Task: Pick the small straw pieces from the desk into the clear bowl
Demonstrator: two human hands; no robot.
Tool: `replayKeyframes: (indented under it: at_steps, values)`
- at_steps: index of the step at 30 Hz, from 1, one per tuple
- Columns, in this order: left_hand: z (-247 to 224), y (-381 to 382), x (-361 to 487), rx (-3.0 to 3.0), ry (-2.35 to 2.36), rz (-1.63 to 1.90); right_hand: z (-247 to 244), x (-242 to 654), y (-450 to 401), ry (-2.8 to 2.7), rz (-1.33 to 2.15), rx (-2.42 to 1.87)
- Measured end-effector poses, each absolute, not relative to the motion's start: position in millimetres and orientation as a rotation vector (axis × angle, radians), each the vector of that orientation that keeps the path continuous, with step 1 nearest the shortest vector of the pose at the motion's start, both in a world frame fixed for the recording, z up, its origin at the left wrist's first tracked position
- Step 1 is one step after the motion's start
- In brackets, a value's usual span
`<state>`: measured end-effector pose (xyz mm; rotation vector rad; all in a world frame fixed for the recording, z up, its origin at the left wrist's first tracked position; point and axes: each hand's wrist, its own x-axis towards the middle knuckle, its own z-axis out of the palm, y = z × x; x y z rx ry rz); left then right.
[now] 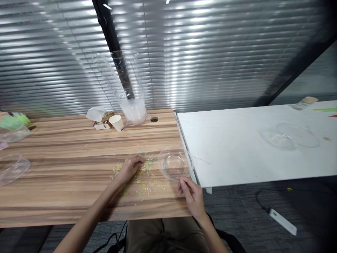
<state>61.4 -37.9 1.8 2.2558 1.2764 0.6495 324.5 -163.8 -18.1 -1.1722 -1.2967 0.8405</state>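
No legible text, brand or number in view. Paper cup (116, 122), back of wooden tabletop (65, 144): small coloured mark near base, too tiny to make out.

Silvery slatted blinds (210, 66) cover the windows all along the far side, and light glints off them in bright streaks. A dark post (106, 24) stands among them, and another dark frame bar (302, 73) slants at the right. Under them, a wood-grain tabletop (65, 196) with round cable holes (154, 119) sits beside a white tabletop (223, 151). Dark grey carpet (231, 203) covers the floor below.
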Motion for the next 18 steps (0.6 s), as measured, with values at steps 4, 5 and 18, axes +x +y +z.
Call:
replayKeyframes:
  at_steps: [4, 5, 18]
  values:
    - [-2.5, -39.8, 61.5, 2.247, 1.345, 0.68, -19.1, 325.0, -164.2, -1.306, 0.864, -1.162]
    - [-3.7, -40.7, 61.7, 2.242, 1.374, 0.692, -19.6, 325.0, -164.1, -1.312, 0.866, -1.16]
    - [-4.0, -42.9, 67.0, 2.171, 1.534, 0.741, -22.5, 324.1, -162.2, -1.363, 0.835, -1.178]
